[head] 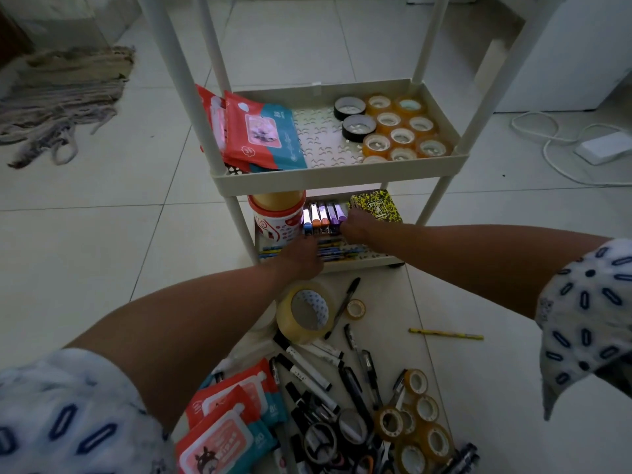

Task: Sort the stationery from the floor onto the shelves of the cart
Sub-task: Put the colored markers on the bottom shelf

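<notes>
Both hands on bottom shelf | left hand over pens | right hand beside markers | grips unclear

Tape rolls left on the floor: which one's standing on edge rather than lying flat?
The big beige packing tape roll, just below the cart's bottom shelf. It stands tilted on edge with its core facing the camera; the small clear rolls beside and below it lie flat.

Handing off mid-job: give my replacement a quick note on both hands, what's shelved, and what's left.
Left hand and right hand are both in the bottom shelf at the pens and markers; grip unclear.
Done: wipes and tape rolls on the middle shelf; tub and yellow box below.
Left on the floor: big tape, floor pens, small tapes, wipe packs, yellow pencil.
</notes>
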The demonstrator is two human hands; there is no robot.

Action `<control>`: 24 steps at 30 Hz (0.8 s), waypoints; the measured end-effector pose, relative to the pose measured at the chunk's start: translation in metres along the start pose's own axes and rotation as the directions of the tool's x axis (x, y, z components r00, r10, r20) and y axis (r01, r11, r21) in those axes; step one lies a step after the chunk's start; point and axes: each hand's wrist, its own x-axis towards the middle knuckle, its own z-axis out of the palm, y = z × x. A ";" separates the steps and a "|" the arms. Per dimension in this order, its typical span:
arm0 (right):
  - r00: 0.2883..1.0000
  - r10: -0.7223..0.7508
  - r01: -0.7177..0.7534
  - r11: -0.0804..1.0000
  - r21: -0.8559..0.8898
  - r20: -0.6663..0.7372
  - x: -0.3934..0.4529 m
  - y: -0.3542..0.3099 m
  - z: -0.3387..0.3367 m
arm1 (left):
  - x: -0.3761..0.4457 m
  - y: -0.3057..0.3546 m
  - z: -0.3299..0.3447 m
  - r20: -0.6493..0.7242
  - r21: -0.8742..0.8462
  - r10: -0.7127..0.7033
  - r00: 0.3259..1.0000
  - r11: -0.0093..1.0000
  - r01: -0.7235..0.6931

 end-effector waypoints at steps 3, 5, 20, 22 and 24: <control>0.994 -0.012 0.008 0.999 -0.039 -0.111 -0.001 0.003 0.001 | -0.006 0.000 0.000 -0.104 0.080 -0.003 0.995 0.997 0.011; 0.984 -0.030 0.013 0.995 -0.096 -0.176 -0.002 0.005 0.002 | -0.014 0.001 -0.001 -0.141 0.161 0.057 0.988 0.986 -0.034; 0.993 -0.116 0.118 0.937 -0.329 0.026 -0.016 -0.009 0.010 | -0.034 0.003 -0.011 0.030 0.273 0.021 0.999 0.962 -0.028; 0.996 -0.090 0.092 0.945 -0.313 0.019 -0.016 -0.010 0.007 | -0.036 0.003 -0.012 0.002 0.269 -0.006 1.000 0.963 0.005; 0.998 -0.066 0.065 0.955 -0.290 0.007 -0.015 -0.010 0.005 | -0.037 0.004 -0.012 0.008 0.263 -0.016 1.000 0.965 0.013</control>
